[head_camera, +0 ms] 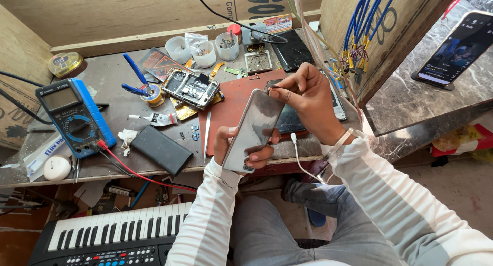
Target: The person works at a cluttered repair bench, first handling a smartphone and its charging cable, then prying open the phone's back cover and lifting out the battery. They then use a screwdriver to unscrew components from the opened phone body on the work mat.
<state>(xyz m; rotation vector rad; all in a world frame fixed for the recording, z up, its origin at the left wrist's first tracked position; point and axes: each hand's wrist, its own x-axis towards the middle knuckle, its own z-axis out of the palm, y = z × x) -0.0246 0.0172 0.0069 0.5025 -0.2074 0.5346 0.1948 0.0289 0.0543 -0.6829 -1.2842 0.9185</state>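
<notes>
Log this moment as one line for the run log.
left hand: grips phone lower end | right hand: pinches phone top edge | nearby: tweezers, opened phone, multimeter on workbench

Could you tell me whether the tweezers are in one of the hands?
No, the tweezers lie on the bench beside the red mat, untouched by either hand.

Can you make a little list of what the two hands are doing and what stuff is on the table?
left hand: grips the lower end of a phone
right hand: pinches the phone's top edge
phone: tilted, shiny side up
red mat: under the hands
opened phone: behind the mat
blue multimeter: far left of workbench
tweezers: beside the mat
black slab: near the front edge
</notes>
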